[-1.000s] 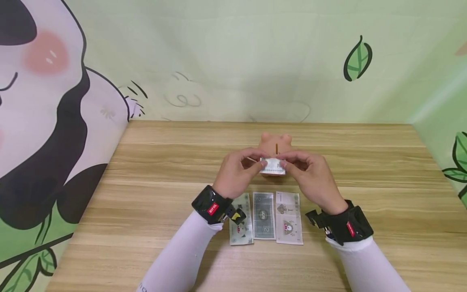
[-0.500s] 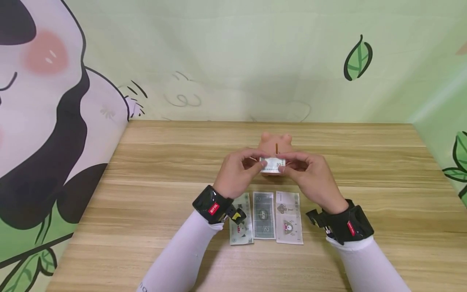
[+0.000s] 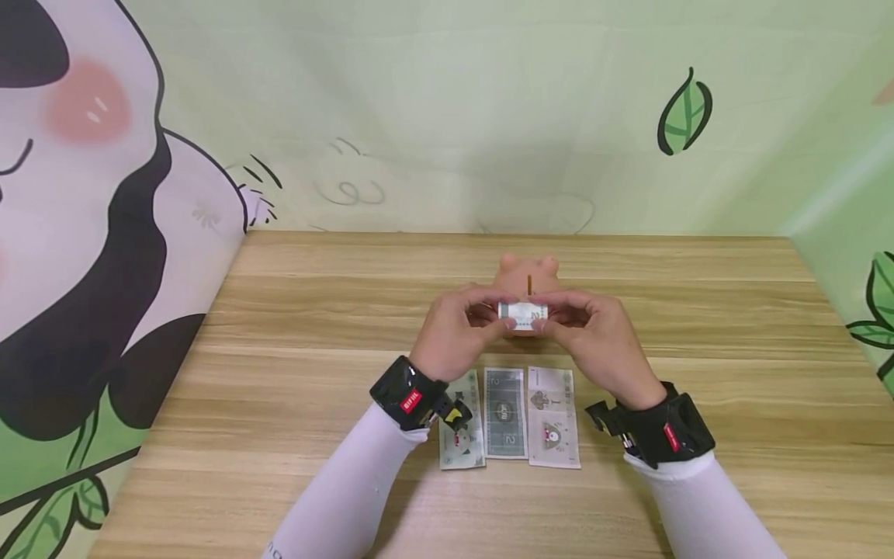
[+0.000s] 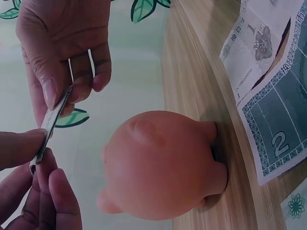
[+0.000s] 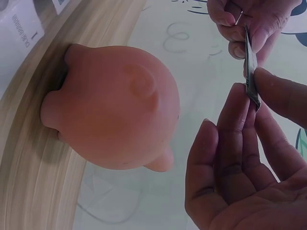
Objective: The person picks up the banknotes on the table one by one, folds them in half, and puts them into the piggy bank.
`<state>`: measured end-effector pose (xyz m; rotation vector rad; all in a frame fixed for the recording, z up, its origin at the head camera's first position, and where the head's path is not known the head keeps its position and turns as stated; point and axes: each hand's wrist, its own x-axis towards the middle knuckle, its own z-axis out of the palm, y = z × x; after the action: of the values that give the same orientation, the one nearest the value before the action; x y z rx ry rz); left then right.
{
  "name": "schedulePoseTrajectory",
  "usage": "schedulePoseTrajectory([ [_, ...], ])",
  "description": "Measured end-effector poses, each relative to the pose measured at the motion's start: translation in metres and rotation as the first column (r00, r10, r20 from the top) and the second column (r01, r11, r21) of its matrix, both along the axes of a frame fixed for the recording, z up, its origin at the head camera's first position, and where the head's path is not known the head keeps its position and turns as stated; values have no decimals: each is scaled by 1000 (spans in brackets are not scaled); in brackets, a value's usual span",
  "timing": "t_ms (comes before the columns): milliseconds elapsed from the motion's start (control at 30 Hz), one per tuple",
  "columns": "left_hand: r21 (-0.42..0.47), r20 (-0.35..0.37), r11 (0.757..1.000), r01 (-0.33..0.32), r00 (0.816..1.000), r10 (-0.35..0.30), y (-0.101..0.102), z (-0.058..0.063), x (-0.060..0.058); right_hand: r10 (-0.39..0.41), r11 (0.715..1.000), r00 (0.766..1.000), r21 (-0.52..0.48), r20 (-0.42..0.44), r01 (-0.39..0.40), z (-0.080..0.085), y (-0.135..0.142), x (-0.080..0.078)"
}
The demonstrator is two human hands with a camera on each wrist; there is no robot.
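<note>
A folded play banknote (image 3: pixel 522 312) is held up between both hands. My left hand (image 3: pixel 450 330) pinches one end between thumb and fingers, and my right hand (image 3: pixel 608 341) pinches the other. Seen edge-on in the left wrist view, the folded banknote (image 4: pixel 50 122) forms a thin flat strip. Behind and below it in the head view stands a pink piggy bank (image 3: pixel 513 273), with a narrow slot on its back. Both wrist views show the piggy bank (image 5: pixel 115 105) upright on the table, apart from the hands.
Three flat play banknotes lie in a row nearer the person: a green banknote (image 3: pixel 471 450) partly hidden by the left wrist strap, a dark grey banknote (image 3: pixel 505 411), and a pale banknote (image 3: pixel 553 415). The wooden table (image 3: pixel 335 310) meets a printed backdrop behind the piggy bank.
Both thumbs have shifted slightly along the folded banknote's near edge, the left one inward. The banknote has tipped a little and shows slightly less height. The piggy bank and flat banknotes stay put.
</note>
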<state>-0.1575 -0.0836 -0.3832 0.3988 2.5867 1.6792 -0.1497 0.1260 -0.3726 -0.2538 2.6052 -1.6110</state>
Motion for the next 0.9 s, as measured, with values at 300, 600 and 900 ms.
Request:
schedulePoseTrajectory([
  [300,-27,18,1000,-8,1000,9,1,1,2,3,1000,1000,13,-13,-2,-2,0,-1],
  [600,-47,4,999,-14,1000,14,1,0,1,13,999,1000,50,-10,-13,-3,0,-1],
  [900,-61,-12,998,-30,999,30,2,0,2,10,998,999,67,-46,-7,-6,0,-2],
])
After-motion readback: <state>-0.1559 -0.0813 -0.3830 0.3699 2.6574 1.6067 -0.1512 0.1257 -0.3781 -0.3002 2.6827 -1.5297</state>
